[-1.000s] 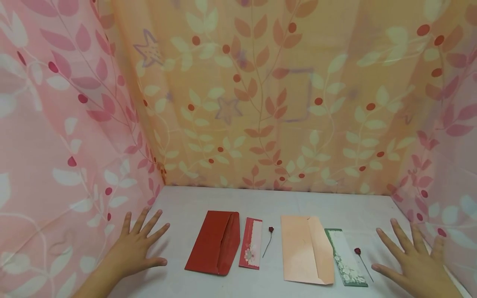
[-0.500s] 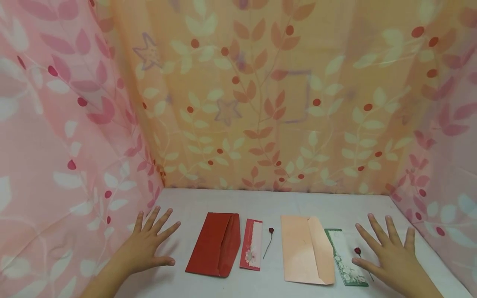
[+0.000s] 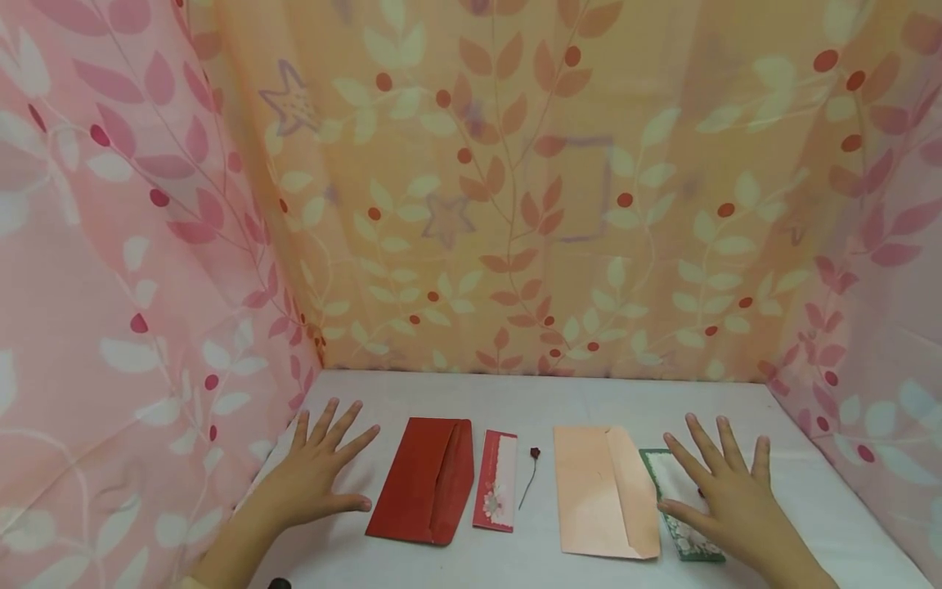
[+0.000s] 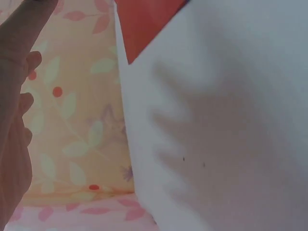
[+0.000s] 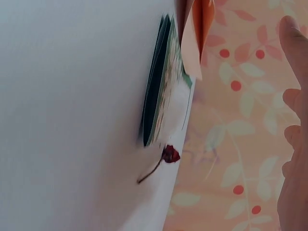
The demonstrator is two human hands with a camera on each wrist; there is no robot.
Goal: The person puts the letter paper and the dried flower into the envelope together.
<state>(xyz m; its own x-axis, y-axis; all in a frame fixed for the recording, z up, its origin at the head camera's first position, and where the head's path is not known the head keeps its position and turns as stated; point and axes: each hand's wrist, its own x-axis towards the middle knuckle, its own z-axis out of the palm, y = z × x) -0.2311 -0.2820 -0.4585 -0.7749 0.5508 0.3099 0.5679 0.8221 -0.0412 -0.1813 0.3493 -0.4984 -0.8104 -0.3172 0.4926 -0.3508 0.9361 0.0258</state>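
Observation:
My left hand hovers with spread fingers left of a red envelope, holding nothing. Right of that envelope lie a narrow pink card with a floral print and a small dried red rose on a thin stem. A peach envelope with its flap opened out lies further right. My right hand, fingers spread and holding nothing, hovers over a green-bordered floral card, partly hiding it. A second dried rose beside that card shows in the right wrist view but is mostly hidden by my hand in the head view.
The white table ends at a yellow-orange leaf-print curtain behind. Pink leaf-print curtains stand at both sides. A small dark object peeks in at the bottom edge, too cut off to identify.
Both hands have moved inward, the left toward the red envelope and the right over the green-bordered card and its rose. The items on the table stay where they were.

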